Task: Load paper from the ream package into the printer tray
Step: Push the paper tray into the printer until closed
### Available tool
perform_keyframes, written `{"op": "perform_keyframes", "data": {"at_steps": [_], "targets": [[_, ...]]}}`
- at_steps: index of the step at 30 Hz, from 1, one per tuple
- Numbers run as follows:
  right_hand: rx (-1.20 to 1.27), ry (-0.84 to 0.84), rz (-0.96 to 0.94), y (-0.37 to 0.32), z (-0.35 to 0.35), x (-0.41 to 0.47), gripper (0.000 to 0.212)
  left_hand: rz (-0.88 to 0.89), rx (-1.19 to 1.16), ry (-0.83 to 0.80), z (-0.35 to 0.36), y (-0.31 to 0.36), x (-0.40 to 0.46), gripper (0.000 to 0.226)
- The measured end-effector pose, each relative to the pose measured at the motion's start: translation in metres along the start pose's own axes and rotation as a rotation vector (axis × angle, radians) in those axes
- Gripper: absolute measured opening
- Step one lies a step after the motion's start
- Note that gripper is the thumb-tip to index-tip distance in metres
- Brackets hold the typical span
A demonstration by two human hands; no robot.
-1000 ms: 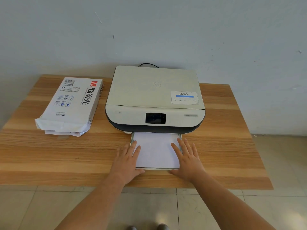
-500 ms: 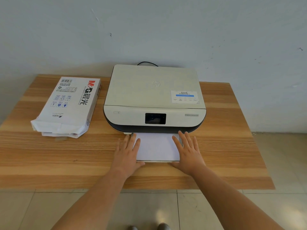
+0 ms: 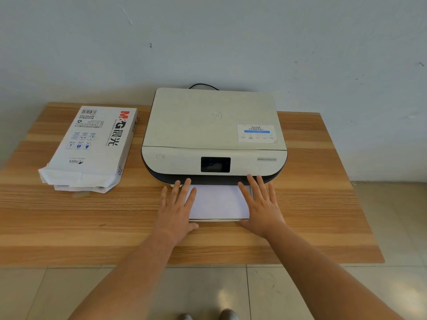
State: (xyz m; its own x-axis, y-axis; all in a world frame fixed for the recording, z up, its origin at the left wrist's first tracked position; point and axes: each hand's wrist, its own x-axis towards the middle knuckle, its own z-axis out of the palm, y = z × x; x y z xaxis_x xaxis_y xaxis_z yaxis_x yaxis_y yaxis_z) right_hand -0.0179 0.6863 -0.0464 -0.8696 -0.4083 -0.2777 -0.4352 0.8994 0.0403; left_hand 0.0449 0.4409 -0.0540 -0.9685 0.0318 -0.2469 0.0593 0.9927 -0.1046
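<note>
Head view: two flat hands with fingers spread press on either side of the tray [image 3: 217,220], left hand [image 3: 176,207] and right hand [image 3: 262,205] flanking the white paper [image 3: 218,200] protruding from the printer [image 3: 213,135]. The opened ream [image 3: 92,146] lies left on the table [image 3: 323,204].

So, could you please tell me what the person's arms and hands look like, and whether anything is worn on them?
Both forearms are bare as far as the frame shows: no sleeves in view. The left hand and right hand carry no gloves, and no rings, watch or bands can be seen on the fingers or wrists.
</note>
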Motion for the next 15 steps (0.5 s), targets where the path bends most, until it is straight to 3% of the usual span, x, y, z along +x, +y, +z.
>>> {"op": "perform_keyframes", "data": {"at_steps": [15], "targets": [[-0.024,0.042,0.029,0.003,-0.002,0.016,0.107,-0.06,0.01,0.055,-0.008,-0.006,0.02,0.104]]}}
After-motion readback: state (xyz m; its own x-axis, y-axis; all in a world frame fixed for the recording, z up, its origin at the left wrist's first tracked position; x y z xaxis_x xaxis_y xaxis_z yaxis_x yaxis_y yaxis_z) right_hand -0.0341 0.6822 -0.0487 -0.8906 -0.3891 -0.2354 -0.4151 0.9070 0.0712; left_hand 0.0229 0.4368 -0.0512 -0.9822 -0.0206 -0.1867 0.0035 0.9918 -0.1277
